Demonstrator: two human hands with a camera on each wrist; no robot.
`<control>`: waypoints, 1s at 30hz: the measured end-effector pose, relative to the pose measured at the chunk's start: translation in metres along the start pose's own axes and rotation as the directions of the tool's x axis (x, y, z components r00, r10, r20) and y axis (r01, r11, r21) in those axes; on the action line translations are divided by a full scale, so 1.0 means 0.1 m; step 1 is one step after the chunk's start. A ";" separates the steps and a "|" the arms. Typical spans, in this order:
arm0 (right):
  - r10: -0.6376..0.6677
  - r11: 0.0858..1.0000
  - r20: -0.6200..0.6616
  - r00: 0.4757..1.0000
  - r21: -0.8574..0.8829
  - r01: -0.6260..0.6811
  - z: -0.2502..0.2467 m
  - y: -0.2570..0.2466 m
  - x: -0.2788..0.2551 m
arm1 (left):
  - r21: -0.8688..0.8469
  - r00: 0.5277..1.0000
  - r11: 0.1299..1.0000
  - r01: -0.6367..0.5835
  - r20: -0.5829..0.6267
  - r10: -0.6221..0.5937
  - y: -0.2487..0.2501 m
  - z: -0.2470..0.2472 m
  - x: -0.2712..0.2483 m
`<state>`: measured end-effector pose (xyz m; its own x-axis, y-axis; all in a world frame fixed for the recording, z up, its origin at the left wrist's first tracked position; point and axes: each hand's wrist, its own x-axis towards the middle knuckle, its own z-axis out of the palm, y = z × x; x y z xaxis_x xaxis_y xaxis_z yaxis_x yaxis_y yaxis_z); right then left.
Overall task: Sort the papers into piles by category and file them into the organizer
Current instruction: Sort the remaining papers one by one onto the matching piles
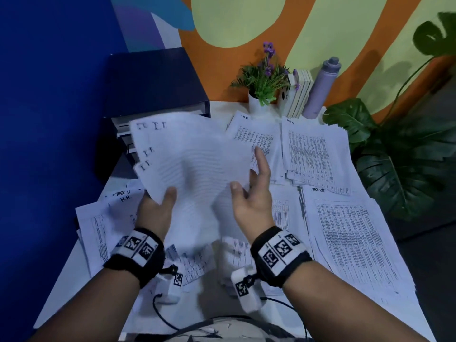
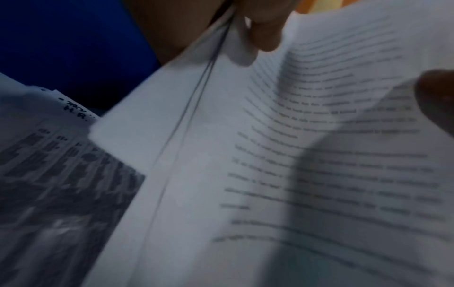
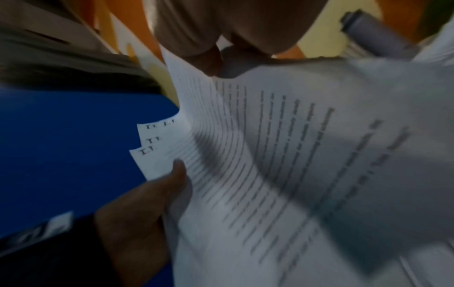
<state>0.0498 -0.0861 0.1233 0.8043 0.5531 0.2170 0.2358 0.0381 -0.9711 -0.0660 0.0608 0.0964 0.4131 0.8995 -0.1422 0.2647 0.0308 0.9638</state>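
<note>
The left hand (image 1: 158, 206) pinches a fanned sheaf of papers (image 1: 187, 154) marked "I.T.", raised above the table (image 1: 74, 280). The right hand (image 1: 251, 193), at 3 o'clock of the sheaf, is released, fingers extended. The organizer (image 1: 153, 95) stands at 11 o'clock.

Bare forearms, each banded at the wrist by a black fabric strap (image 1: 281, 255) carrying white square-coded marker tags, a small white camera box (image 1: 246, 290) slung beneath, thin black cables (image 1: 158, 314) trailing back toward the body.
</note>
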 end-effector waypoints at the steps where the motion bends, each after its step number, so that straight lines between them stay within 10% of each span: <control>1: -0.068 0.997 0.004 0.998 -0.041 0.068 0.02 -0.03 -0.04 | -0.021 0.999 1.000 -0.020 -0.035 0.020 0.09 0.00 -0.01; 5: -0.127 0.980 0.062 0.990 -0.143 0.135 0.00 0.01 -0.19 | -0.121 0.995 0.992 -0.026 -0.103 0.014 0.14 -0.07 -0.09; 12: 0.307 0.946 0.199 0.931 -0.166 -0.277 -0.03 0.26 -0.16 | 0.039 0.967 0.970 0.239 -0.097 -0.234 -0.31 -0.08 -0.08; 17: 0.324 0.945 0.040 0.945 -0.062 -0.322 -0.28 0.12 0.15 | -0.077 0.999 0.997 0.002 0.039 0.001 -0.15 0.14 0.06; 21: 0.406 0.841 -0.149 0.902 -0.325 -0.432 -0.67 0.45 0.33 | 0.142 0.985 0.988 -0.062 0.171 0.037 -0.36 0.17 0.14; 27: 0.537 0.628 -0.244 0.808 -0.525 -0.575 -1.05 1.13 0.18 | 0.736 0.949 0.677 -0.004 0.215 -0.229 -0.94 -0.05 0.07; 30: 0.441 0.420 -0.257 0.860 -0.788 -0.451 -0.94 1.22 0.07 | 0.853 0.930 0.522 -0.008 0.198 -0.309 -1.12 -0.18 0.04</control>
<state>0.1355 -0.1554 0.0159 0.9358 0.2787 -0.2160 0.1662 -0.8889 -0.4269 -0.1094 0.0688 -0.0077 0.4749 0.7411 -0.4746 0.8781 -0.3630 0.3117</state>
